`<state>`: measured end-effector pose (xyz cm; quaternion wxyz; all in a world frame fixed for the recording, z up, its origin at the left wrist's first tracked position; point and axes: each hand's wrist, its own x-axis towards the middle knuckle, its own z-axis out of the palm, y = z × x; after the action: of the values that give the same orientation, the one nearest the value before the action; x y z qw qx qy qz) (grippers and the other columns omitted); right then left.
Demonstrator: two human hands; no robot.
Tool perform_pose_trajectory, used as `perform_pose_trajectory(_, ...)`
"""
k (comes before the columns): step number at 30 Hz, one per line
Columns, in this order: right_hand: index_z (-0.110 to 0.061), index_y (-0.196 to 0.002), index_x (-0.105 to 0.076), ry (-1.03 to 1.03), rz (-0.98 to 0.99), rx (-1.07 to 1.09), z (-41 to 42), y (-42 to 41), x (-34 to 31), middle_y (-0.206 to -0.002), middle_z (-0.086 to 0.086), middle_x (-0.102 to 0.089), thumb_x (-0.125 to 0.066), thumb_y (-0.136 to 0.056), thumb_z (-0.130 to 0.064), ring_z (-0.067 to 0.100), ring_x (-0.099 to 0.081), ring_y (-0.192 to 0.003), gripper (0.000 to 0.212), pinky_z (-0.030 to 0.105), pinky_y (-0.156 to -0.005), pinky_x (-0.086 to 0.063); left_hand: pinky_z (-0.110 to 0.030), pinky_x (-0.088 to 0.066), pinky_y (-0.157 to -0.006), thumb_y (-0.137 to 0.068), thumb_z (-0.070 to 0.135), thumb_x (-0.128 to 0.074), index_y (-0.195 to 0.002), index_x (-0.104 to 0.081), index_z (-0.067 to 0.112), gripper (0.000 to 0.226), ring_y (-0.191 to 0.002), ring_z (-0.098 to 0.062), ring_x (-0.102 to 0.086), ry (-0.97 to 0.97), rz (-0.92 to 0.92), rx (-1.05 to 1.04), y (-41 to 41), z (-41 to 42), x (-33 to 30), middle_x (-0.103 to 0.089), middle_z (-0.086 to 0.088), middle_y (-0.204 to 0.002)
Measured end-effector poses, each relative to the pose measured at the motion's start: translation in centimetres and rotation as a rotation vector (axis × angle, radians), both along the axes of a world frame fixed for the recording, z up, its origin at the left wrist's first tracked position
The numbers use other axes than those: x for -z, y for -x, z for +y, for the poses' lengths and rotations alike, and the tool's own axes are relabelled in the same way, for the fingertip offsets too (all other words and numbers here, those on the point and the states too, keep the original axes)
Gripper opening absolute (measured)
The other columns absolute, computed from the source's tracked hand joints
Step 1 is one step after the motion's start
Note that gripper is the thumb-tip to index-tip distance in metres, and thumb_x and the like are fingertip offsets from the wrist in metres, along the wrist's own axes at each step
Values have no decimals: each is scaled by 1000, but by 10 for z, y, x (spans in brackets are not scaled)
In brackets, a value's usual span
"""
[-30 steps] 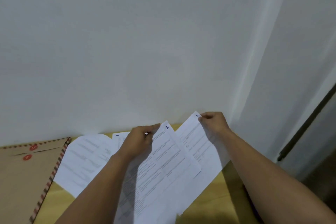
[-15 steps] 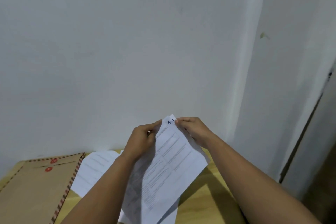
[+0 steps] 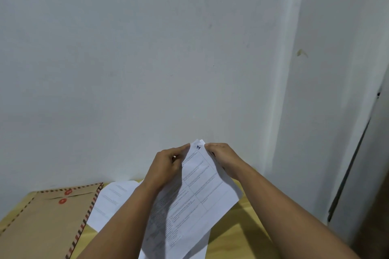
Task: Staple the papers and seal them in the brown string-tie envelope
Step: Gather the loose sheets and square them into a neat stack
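Both hands hold a small stack of white printed papers [image 3: 197, 191] up above the wooden table [image 3: 242, 235]. The top sheet carries a blue "1" at its upper corner. My left hand [image 3: 168, 164] pinches the stack's top left edge, and my right hand [image 3: 221, 155] pinches its top right edge, the two hands close together at the corner. More white sheets [image 3: 111, 200] lie flat on the table behind my left forearm. The brown string-tie envelope [image 3: 42, 223], with a striped border and two red discs, lies flat at the left. No stapler is in view.
A plain white wall rises directly behind the table. At the right stands a wall corner and a dark-edged door frame [image 3: 353, 166]. The table's right edge runs under my right forearm.
My right hand brought its separate sheet leftward onto the stack held by my left hand. The sheets now sit gathered together, lifted upright, and the view has tilted slightly down.
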<state>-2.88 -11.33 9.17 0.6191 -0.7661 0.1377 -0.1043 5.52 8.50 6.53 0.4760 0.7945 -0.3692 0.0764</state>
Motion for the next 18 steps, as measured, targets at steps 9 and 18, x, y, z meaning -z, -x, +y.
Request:
perform_pose_trajectory(9, 3, -108, -73, -54, 40, -77, -7, 4, 0, -98, 13, -76, -59, -97, -32, 26, -67, -85, 39, 40, -79, -48, -21, -43, -67, -92, -3, -53, -131, -67, 38, 59, -63, -7, -48, -31, -56, 43, -5, -2, 5, -60, 20, -70)
perform_pose_trajectory(18, -16, -104, -80, 144, -137, -87, 1, 5, 9, -97, -2, -81, -64, -103, -21, 14, -74, -87, 16, 41, -91, -58, -24, -45, -72, -93, 2, -55, -131, -66, 41, 56, -74, -1, -56, -25, -64, -31, -2, -9, 4, -65, 18, -83)
